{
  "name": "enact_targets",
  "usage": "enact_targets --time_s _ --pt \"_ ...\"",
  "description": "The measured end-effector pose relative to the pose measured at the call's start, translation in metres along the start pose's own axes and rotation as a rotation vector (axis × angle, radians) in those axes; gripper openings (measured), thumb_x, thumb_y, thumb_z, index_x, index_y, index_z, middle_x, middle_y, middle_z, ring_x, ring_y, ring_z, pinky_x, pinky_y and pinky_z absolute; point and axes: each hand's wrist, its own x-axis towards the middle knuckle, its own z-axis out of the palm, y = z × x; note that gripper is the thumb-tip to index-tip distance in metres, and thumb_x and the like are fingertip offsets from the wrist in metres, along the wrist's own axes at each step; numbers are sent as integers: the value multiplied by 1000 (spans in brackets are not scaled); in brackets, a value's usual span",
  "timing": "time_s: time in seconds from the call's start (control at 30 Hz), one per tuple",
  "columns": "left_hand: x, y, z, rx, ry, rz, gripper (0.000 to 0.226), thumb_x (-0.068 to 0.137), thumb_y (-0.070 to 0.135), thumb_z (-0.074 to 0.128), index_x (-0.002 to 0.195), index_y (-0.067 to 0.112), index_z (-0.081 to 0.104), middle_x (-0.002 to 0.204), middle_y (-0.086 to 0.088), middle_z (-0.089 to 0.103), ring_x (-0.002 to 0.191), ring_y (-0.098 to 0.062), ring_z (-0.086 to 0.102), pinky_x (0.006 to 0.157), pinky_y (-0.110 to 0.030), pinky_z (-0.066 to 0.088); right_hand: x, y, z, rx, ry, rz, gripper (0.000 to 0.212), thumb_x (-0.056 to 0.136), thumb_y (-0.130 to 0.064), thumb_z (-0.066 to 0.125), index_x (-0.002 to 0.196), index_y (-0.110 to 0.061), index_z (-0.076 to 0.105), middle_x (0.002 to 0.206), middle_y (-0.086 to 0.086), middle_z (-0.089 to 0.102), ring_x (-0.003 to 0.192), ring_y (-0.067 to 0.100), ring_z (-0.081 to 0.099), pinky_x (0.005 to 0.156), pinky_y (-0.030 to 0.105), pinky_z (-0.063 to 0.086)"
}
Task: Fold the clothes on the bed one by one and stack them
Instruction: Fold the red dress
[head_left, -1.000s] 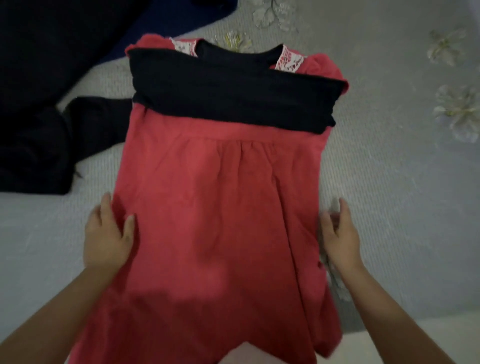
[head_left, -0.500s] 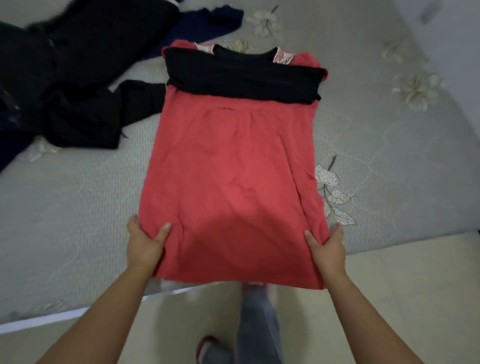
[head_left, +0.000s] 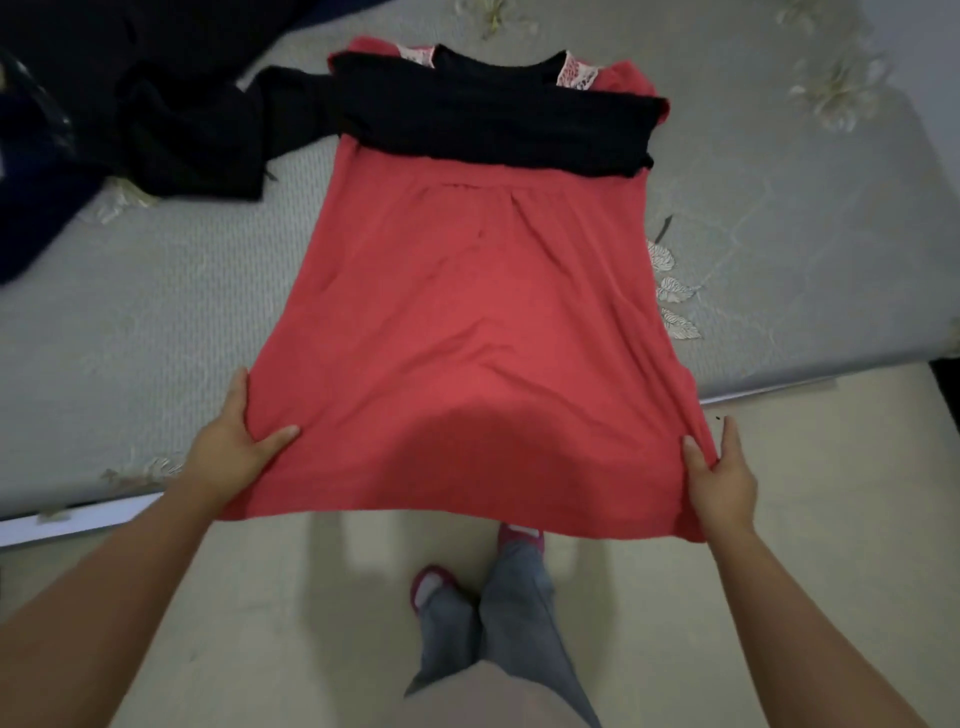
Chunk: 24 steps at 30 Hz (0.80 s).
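The left hand (head_left: 236, 441) pinches the bottom left corner of the red dress (head_left: 478, 332), with the thumb on top of the cloth and the fingers tucked under it. The right hand (head_left: 719, 475) pinches the bottom right corner the same way, thumb on top. The two hands are far apart, so the bottom of the dress is pulled wide and flat. That bottom part hangs out past the near edge of the bed (head_left: 156, 322), over the floor (head_left: 291, 597). The top part of the dress lies on the bed, toward its far side. It has a black band (head_left: 493, 124) across the chest and bits of white lace (head_left: 576, 75) at the shoulders. A pile of black clothes (head_left: 171, 119) lies on the bed by the far left corner, and one piece touches the left side of the dress. Below the dress you can see the person's grey trouser legs (head_left: 498, 623) and red slippers (head_left: 428, 584) on the floor.
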Motion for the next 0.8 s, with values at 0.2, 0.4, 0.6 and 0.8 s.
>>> enact_targets --time_s 0.2,0.4,0.6,0.8 --pt "-2 17 -2 -125 176 78 80 86 20 62 147 15 10 136 -25 44 117 -46 46 98 -42 36 -6 -28 8 255 54 -52 63 91 -19 53 145 -14 21 145 15 36 132 25 36 104 25 26" --pt "31 95 -40 -158 286 191 75 90 25 55 147 19 7 125 -30 51 108 -48 51 91 -43 39 34 -119 -14 332 179 -217 59 93 -16 50 144 -13 22 147 13 32 132 25 35 95 11 23" --pt "104 181 -60 -175 377 235 72 91 25 53 147 21 8 116 -31 56 102 -45 53 86 -41 40 108 -197 -12 302 193 -290 56 94 -19 48 144 -15 23 141 17 40 129 28 39 103 22 26" --pt "220 245 -73 -503 384 165 72 90 16 55 147 19 11 146 -12 33 131 -24 36 104 -22 26 233 -262 5 443 143 -111 44 93 -17 50 136 -12 40 131 9 52 121 22 49 102 28 34"
